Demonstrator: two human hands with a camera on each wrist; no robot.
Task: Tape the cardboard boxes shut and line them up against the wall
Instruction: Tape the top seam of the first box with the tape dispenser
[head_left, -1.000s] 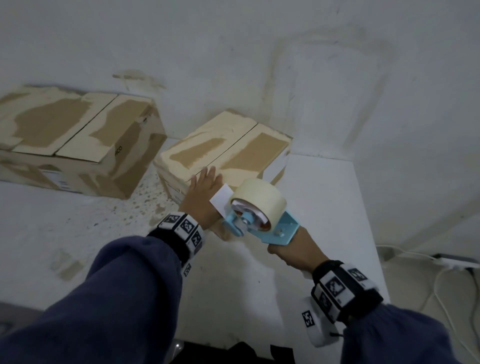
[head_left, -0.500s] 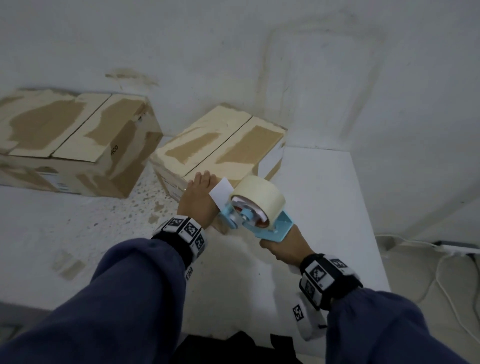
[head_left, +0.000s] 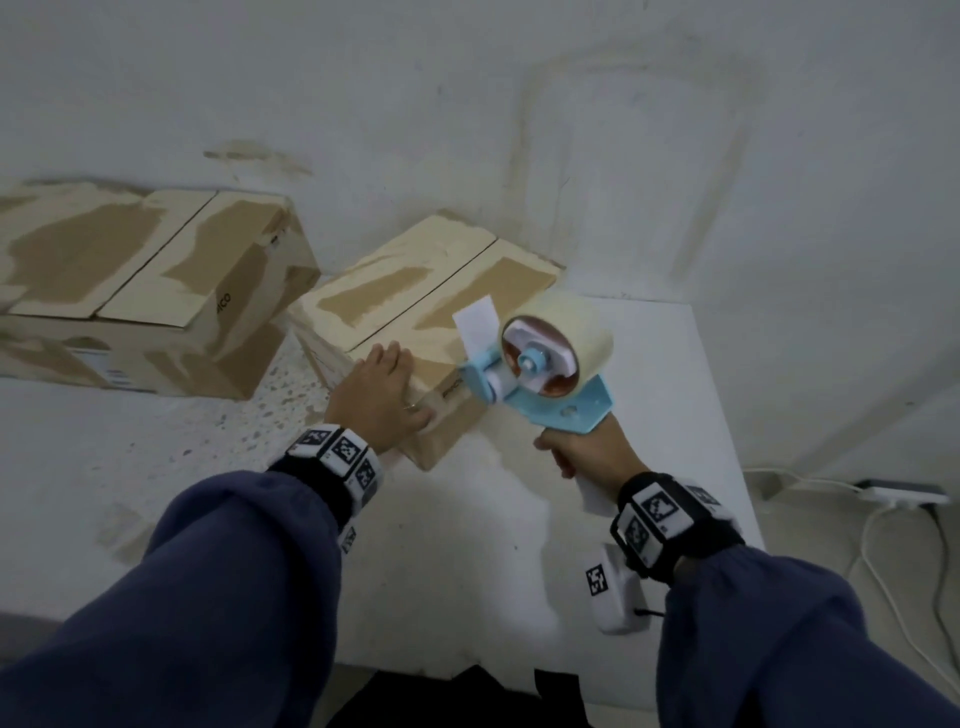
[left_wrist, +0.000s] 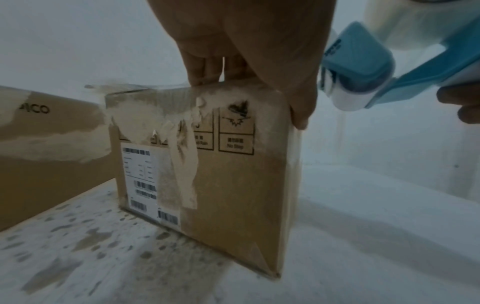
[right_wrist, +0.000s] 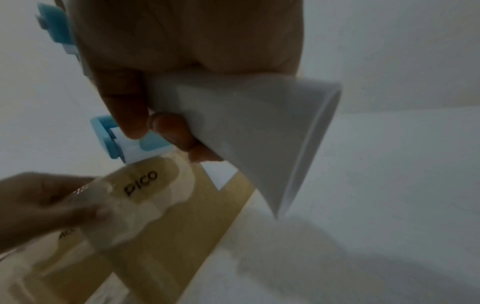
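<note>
Here I see a white table (head_left: 649, 364) against a stained wall (head_left: 467, 104); my left hand (head_left: 376, 395) presses flat on the small box (head_left: 426, 291), my right hand (head_left: 587, 452) grips the tape dispenser (head_left: 545, 374) beside it

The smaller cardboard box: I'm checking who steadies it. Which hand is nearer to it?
Left. The left hand rests on the smaller cardboard box at its near corner. The right hand holds the tape dispenser beside the box, off its right side.
</note>
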